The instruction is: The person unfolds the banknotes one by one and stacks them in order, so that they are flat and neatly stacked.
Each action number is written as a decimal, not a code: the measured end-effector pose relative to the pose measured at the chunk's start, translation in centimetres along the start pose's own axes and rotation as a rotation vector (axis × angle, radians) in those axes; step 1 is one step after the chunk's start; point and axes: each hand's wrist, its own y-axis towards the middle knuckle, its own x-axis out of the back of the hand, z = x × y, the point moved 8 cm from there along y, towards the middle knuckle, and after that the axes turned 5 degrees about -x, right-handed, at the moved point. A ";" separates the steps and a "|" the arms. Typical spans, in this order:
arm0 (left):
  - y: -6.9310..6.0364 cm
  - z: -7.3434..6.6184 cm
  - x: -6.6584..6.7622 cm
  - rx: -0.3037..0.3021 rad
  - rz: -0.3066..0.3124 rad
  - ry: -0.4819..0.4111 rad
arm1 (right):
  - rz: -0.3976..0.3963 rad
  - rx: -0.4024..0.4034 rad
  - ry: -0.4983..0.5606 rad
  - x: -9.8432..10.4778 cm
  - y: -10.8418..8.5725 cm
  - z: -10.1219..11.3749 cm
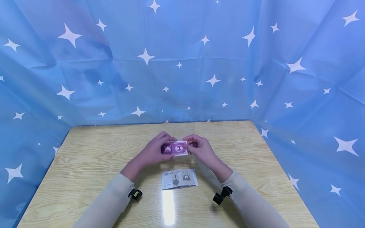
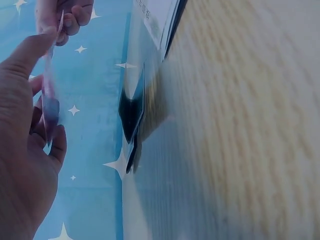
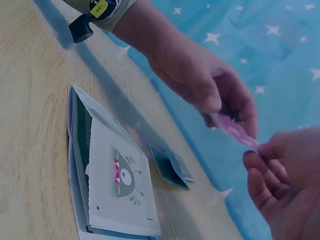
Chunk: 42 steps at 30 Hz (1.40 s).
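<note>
A small purple paper note (image 1: 179, 148) with a pale round emblem and Chinese characters is held up above the table. My left hand (image 1: 154, 150) grips its left end between thumb and fingers. At the right edge, my right hand (image 1: 201, 151) pinches it between thumb and fingers. Nearer to me lies a folded stack of pale paper notes (image 1: 186, 182); its top one carries a one-eyed cartoon monster and a "1". The right wrist view shows a smaller folded dark note (image 3: 169, 167) on the table beyond that stack, hidden in the head view.
The wooden table (image 1: 94, 158) ends at a blue curtain (image 1: 182, 79) with white stars, which also hangs along both sides. Small black cameras (image 1: 135, 193) sit on both wrists. A bright light reflection lies on the table in front of the stack.
</note>
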 end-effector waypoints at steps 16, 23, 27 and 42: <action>-0.4 0.2 -0.1 0.069 -0.071 -0.149 | 0.007 -0.010 0.026 0.0 -0.7 -0.2; -0.5 0.0 -0.2 0.068 -0.079 -0.174 | 0.007 -0.001 0.037 0.0 -0.9 -0.4; -0.7 -0.1 -0.2 0.075 -0.076 -0.187 | 0.008 0.009 0.035 0.1 -1.1 -0.3; -2.9 -1.0 0.0 0.054 -0.054 -0.207 | 0.050 -0.024 -0.049 0.8 -2.9 -0.7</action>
